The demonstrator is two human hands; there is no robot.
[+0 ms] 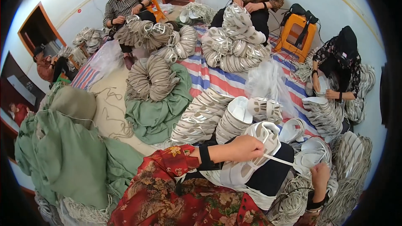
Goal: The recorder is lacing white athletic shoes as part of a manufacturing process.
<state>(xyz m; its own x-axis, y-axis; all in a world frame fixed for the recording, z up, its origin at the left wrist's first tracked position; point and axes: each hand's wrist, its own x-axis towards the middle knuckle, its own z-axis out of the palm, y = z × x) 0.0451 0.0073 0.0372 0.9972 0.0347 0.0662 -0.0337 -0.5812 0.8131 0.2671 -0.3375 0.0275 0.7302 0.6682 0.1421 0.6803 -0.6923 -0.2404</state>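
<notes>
A beige-and-white shoe upper (243,171) lies across my lap, over dark cloth. My left hand (247,147) is closed at its top edge, and a flat white shoelace (278,160) comes out of this fist. The lace runs taut toward the right, to my right hand (320,175), whose fingers are closed at its far end. The fingertips of the left hand are partly hidden. Right beside the lace, more pale shoe uppers (312,150) lie near my right hand.
Stacked shoe uppers (201,115) stand in front of me. Green cloth sacks (67,159) fill the left side. Bundled laces (291,201) hang by my right forearm. Several people sit around with similar piles; an orange stool (292,37) stands behind. Clear plastic (270,81) lies on the striped sheet.
</notes>
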